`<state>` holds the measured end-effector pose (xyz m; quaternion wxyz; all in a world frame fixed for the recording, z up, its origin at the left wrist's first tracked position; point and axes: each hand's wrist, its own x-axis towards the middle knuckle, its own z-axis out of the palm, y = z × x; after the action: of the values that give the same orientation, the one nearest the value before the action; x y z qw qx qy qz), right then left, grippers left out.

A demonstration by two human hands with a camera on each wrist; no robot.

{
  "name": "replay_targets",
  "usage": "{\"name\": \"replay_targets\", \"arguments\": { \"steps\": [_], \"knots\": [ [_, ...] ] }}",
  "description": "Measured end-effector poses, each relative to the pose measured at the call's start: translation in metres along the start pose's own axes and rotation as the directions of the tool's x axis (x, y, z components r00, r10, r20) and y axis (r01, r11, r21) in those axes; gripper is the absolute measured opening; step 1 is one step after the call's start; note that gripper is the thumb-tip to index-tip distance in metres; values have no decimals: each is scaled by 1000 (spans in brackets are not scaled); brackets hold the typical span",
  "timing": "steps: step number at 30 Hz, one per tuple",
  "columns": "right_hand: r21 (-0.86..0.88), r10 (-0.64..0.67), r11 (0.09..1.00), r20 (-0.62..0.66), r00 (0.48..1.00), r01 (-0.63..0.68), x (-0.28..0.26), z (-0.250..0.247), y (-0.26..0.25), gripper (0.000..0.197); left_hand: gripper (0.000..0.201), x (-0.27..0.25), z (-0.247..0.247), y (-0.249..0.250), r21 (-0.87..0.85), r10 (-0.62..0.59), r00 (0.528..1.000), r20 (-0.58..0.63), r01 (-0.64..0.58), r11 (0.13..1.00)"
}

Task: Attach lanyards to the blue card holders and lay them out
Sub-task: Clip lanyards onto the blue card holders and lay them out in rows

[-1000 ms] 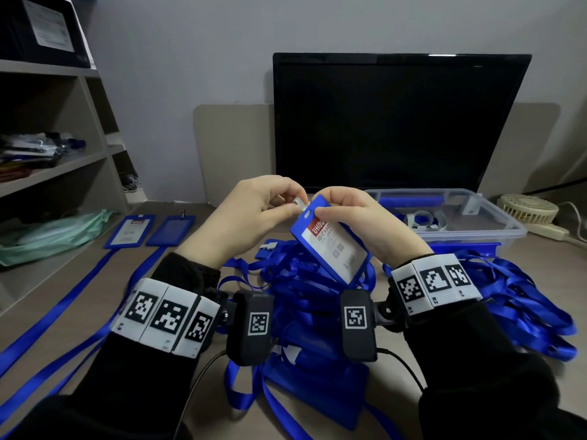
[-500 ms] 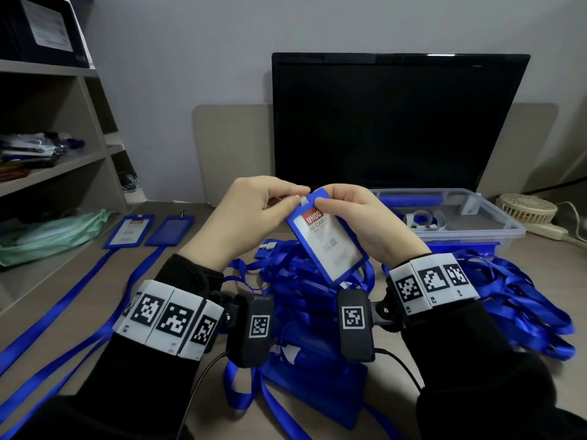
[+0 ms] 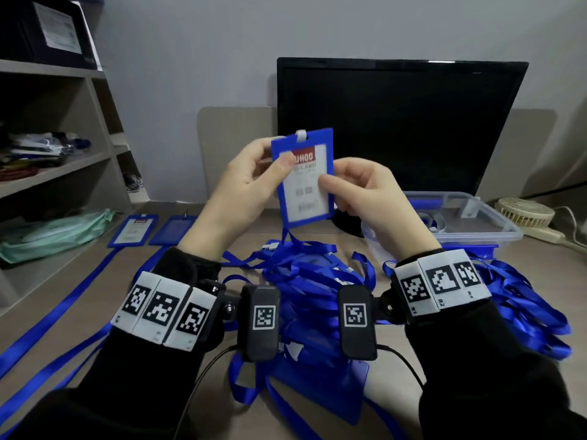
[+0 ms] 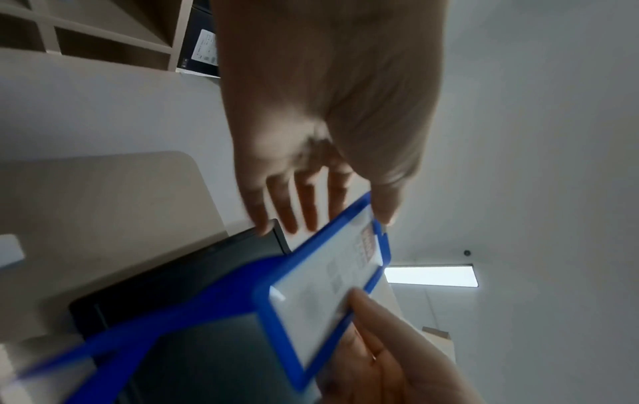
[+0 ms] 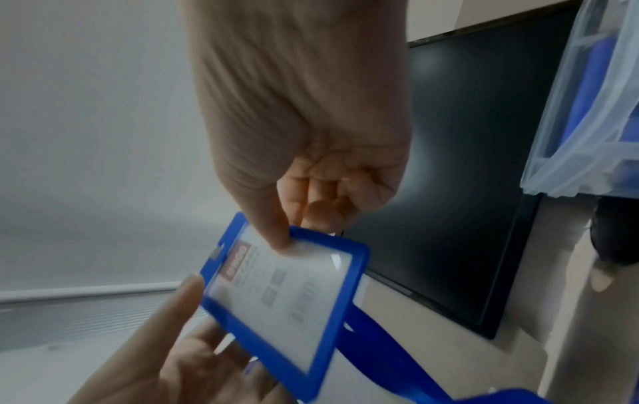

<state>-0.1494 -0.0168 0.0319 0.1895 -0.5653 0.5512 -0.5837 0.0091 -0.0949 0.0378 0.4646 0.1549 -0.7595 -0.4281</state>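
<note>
Both hands hold one blue card holder (image 3: pixel 305 182) upright in front of the monitor. My left hand (image 3: pixel 263 173) pinches its upper left edge, thumb on the front and fingers behind. At the holder's right edge my right hand (image 3: pixel 355 188) pinches with the thumb on the clear window. A white clip (image 3: pixel 300 134) shows in the top slot, and a blue lanyard strap (image 3: pixel 287 236) hangs down from behind. The left wrist view shows the holder (image 4: pixel 328 287) below my left hand (image 4: pixel 328 191). In the right wrist view my right hand (image 5: pixel 311 196) thumbs the holder (image 5: pixel 287 295).
A heap of blue lanyards (image 3: pixel 317 281) lies on the desk under my wrists, with loose holders (image 3: pixel 317 392) nearer me. Two holders (image 3: pixel 133 230) (image 3: pixel 173 228) with straps lie at the left. A clear plastic box (image 3: pixel 476 223), fan (image 3: pixel 524 214), monitor (image 3: pixel 397 122) and shelves (image 3: pixel 47 154) surround the area.
The holder has been lifted and turned from tilted to upright. My left hand shifted from the clip at the top to the holder's left edge; the right thumb slid down the front.
</note>
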Motion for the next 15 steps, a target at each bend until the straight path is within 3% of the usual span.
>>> {"name": "replay_targets", "arguments": {
  "steps": [2, 4, 7, 12, 15],
  "knots": [
    [35, -51, 998, -57, 997, 53, 0, 6, -5, 14, 13, -2, 7, 5, -107, -65, 993, 96, 75, 991],
    [93, -51, 994, -80, 995, 59, 0, 12, -9, 20, 14, -5, 10, 10, -137, -80, 991, 104, 93, 986],
    [170, -20, 985, -51, 999, 28, 0, 19, -18, 25, 15, -8, 5, 15, -144, -34, 999, 10, 35, 989],
    [-27, -30, 999, 73, 997, 32, 0, 37, -37, 16, 14, -14, -23, 30, -102, -17, 995, -93, 8, 995],
    [-13, -26, 1000, 105, 994, 28, 0, 56, -52, 15, 10, -19, -43, 41, -37, -23, 992, -124, 19, 999]
  ]
}}
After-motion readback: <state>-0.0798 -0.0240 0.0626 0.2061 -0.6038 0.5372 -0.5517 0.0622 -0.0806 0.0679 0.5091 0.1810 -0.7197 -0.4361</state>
